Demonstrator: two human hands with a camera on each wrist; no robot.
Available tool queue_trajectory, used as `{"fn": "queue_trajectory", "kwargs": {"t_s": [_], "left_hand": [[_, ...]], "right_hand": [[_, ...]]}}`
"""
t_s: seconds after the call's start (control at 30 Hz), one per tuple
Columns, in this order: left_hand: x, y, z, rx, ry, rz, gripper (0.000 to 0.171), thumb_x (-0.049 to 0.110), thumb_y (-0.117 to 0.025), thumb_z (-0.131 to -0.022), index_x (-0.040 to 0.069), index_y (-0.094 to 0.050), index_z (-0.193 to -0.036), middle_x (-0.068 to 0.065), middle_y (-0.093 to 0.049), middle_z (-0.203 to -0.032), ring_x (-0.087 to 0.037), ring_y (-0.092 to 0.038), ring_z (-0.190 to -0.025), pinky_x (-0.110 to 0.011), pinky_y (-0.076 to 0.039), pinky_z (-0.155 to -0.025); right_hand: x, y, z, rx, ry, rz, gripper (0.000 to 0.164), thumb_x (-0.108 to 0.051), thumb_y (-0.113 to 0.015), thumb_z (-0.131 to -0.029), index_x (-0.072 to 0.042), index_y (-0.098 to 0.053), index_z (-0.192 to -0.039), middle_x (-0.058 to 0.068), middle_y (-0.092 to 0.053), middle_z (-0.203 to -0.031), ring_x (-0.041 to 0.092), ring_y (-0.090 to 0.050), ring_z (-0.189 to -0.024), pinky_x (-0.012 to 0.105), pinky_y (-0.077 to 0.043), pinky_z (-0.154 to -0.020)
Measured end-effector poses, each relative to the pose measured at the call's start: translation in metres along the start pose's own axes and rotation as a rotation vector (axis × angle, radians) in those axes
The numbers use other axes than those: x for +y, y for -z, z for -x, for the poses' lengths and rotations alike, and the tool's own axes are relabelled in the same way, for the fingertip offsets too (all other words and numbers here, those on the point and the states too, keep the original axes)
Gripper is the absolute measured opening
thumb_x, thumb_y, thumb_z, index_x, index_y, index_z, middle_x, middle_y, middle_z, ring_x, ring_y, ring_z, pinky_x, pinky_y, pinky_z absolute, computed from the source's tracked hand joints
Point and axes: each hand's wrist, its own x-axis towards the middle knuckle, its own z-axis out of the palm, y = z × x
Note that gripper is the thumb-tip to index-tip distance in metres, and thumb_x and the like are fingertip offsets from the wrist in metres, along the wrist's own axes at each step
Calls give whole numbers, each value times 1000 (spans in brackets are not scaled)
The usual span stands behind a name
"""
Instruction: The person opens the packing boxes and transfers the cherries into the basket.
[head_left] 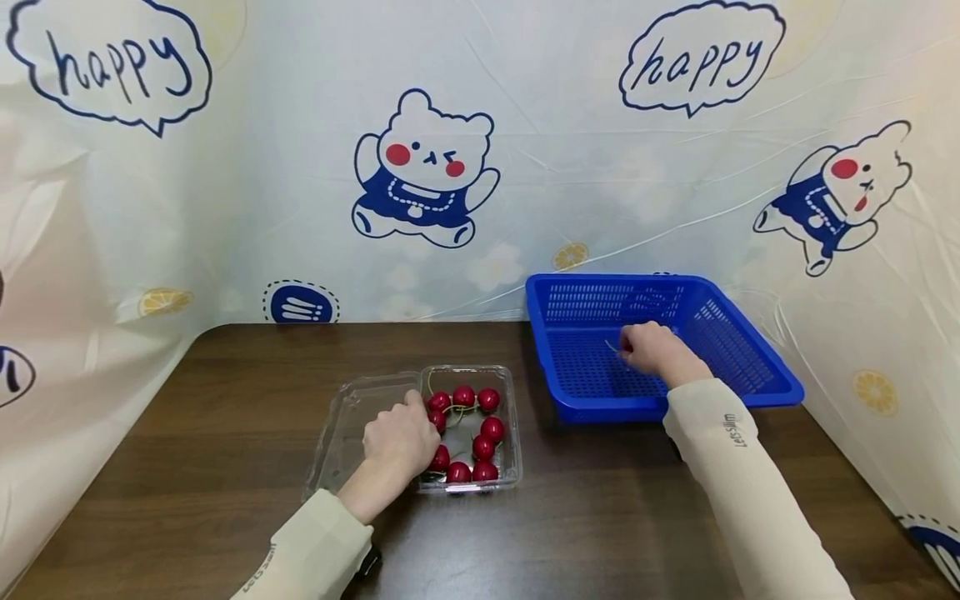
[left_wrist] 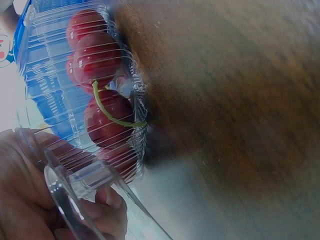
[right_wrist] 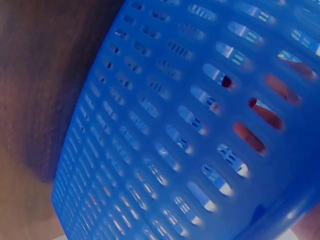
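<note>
A clear plastic clamshell box (head_left: 516, 454) lies open on the table, with several red cherries (head_left: 492, 430) inside, some with green stems. My left hand (head_left: 401, 435) grips its hinge side, between the box and the opened lid (head_left: 348, 425); in the left wrist view the fingers curl round the clear rim (left_wrist: 92, 180). Within the blue basket (head_left: 551, 379), my right hand (head_left: 652, 350) pinches a cherry, its thin stem (head_left: 611, 346) poking out to the left. The fruit is mostly hidden by the fingers; dark red (left_wrist: 226, 81) shows through the slots in the right wrist view.
The slotted basket stands at the back right of the brown wooden table (head_left: 225, 433), to the right of the box. Behind it hangs a printed curtain (head_left: 562, 167) with cartoon bears, which also runs along both sides.
</note>
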Motion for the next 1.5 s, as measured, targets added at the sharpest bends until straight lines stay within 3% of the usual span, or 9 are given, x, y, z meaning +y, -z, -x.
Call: {"fn": "queue_trajectory", "kwargs": {"t_s": [0.57, 0.9, 1.27, 1.5], "left_hand": [[-1, -1, 1, 22, -7, 5, 25, 21, -56, -87, -3, -52, -95, -24, -69, -78, -41, -66, -63, -49, -53, -49], [-1, -1, 1, 23, -13, 2, 26, 21, -55, -88, -3, -53, -97, -23, -68, -78, -38, -64, -60, -47, -53, -48], [0, 0, 1, 15, -9, 0, 26, 21, -54, -88, -3, -53, -98, -25, -69, -81, -40, -66, -64, -49, -53, -50], [0, 0, 1, 7, -2, -4, 28, 22, -55, -88, -4, -53, -100, -24, -68, -79, -38, -64, -61, -48, -53, -48]], "right_hand": [[2, -8, 0, -36, -37, 54, 21, -14, -62, -91, 3, -66, -102, 21, -71, -95, 30, -62, -77, 53, -54, -76], [3, -8, 0, -47, -64, 27, 25, -15, -62, -91, 4, -66, -107, 22, -71, -99, 32, -61, -80, 57, -53, -80], [5, -4, 3, -75, -83, -3, 30, -18, -61, -93, 4, -64, -112, 28, -68, -109, 40, -62, -95, 61, -50, -87], [9, 1, 5, -53, -83, -19, 30, -18, -59, -93, 6, -63, -111, 30, -67, -107, 39, -63, -91, 60, -51, -83]]}}
